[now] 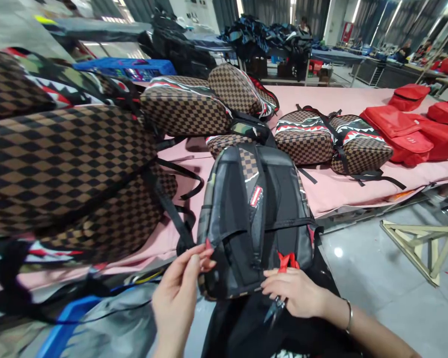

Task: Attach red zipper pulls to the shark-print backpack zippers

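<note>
Head view: backpack (256, 219) lies back panel up, half on the pink worktop (358, 186) edge and half toward the person's lap. Long axis runs away from the camera, top end pointing toward the far bags, bottom end nearest the hands. Shoulder straps run lengthwise down the dark mesh back; small red label sits on the centre strap.

Left hand (179, 293) pinches the lower left corner of the backpack, fingers (203, 253) closed on the edge with a bit of red showing at the tips. Right hand (296, 293) rests on the bottom edge, fingers curled shut around small scissors (276, 308) whose blades point down toward the lap; red ribbon loop (288, 261) sticks up just above the knuckles. Bracelet on the right wrist.

Surface: pink cloth covers the long worktop. Checkered brown backpacks (332, 139) with shark-mouth print lie on it beyond, more stacked high at left (67, 164). Red bags (414, 129) at far right of the same worktop.

Room: grey glossy floor, wooden frame (420, 243) lying on it at right, blue crate (127, 67) behind, more worktops and piled bags in the background.
</note>
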Motion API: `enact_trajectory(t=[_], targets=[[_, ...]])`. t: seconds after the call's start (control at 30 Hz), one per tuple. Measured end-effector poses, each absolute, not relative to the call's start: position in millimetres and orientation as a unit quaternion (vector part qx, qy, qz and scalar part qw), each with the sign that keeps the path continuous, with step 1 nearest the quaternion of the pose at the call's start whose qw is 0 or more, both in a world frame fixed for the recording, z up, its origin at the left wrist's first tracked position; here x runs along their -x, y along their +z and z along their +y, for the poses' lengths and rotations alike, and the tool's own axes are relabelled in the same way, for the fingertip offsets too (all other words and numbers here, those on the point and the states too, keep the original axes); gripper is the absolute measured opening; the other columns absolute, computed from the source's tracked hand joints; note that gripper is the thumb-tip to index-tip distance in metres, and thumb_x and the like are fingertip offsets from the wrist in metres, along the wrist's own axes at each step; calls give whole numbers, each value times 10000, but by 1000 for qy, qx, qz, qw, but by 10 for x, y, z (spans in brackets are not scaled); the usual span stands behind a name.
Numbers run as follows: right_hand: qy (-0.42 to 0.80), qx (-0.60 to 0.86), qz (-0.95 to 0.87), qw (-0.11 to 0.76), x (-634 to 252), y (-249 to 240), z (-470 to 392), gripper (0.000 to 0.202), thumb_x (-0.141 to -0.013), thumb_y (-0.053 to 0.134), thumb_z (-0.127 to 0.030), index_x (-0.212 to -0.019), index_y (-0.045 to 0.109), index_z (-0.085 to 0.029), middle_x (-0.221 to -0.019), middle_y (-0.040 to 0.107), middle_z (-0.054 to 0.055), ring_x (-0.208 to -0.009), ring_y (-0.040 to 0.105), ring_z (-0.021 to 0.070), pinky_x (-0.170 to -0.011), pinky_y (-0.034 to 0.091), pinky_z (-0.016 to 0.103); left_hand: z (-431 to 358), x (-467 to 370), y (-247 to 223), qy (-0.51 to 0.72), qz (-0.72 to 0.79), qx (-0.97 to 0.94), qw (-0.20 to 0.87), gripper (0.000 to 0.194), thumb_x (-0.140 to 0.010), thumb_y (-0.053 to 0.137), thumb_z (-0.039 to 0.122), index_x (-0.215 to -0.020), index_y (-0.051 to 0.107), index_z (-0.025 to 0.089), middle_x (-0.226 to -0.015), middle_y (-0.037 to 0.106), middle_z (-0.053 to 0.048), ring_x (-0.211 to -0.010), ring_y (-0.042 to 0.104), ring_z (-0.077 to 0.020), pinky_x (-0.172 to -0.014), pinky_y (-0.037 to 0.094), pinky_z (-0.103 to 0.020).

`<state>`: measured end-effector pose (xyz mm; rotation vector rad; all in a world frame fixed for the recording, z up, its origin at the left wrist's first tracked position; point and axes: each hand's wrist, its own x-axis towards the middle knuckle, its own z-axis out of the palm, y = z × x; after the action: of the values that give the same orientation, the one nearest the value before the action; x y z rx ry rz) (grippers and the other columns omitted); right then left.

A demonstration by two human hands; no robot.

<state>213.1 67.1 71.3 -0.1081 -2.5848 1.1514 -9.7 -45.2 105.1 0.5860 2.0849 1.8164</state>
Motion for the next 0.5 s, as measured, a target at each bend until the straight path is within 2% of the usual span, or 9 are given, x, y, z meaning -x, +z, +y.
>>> enact_trajectory(t=[0.03,0.1,0.17,0.23,0.33,0.43,0.5], targets=[[418,49,-891,172,-2137,735,677,385,-779,410,-33,-1063,640,-152,-1119,679,85,-1198,547,156,-1018,427,290,-381,69,1057,614,733,-220,194,563,-724,626,630,-1061,626,179,-993,676,-77,-750,629,-180,-793,541,-338],[452,81,-865,203,-2137,778,685,342,-803,414,-53,-1037,643,-153,-1053,693,88,-1080,614,158,-943,478,282,-262,10,1021,566,739,-248,270,689,-650,648,684,-1092,608,157,-1049,669,-117,-844,647,-235,-859,532,-416],[488,135,-833,222,-2129,808,691,302,-825,420,-86,-1013,641,-169,-1000,695,74,-952,648,155,-860,509,278,-192,-52,955,535,728,-265,336,765,-598,685,682,-1138,587,149,-1104,655,-138,-978,631,-276,-962,477,-467],[524,208,-793,233,-2118,823,699,260,-845,425,-126,-982,638,-186,-907,692,45,-806,654,143,-771,521,267,-173,-110,901,523,712,-276,379,802,-576,722,646,-1187,563,152,-1106,652,-133,-1038,612,-278,-1003,448,-467],[540,324,-737,246,-2088,851,727,158,-842,517,-223,-955,624,-201,-814,663,9,-715,627,139,-700,504,257,-198,-188,884,525,702,-279,392,811,-533,777,584,-1200,554,180,-1012,661,-87,-954,636,-246,-938,503,-424],[545,371,-709,250,-2011,925,785,217,-777,636,-293,-980,627,-217,-882,656,8,-814,623,161,-755,492,276,-220,-274,906,548,695,-277,374,790,-534,793,525,-1212,539,211,-926,640,-43,-813,633,-191,-834,545,-362],[572,353,-693,259,-1917,990,835,219,-790,624,-321,-975,646,-206,-920,666,20,-845,624,168,-773,490,283,-218,-343,912,565,687,-279,362,782,-576,773,500,-1251,500,215,-899,621,-32,-761,611,-165,-792,548,-333]])
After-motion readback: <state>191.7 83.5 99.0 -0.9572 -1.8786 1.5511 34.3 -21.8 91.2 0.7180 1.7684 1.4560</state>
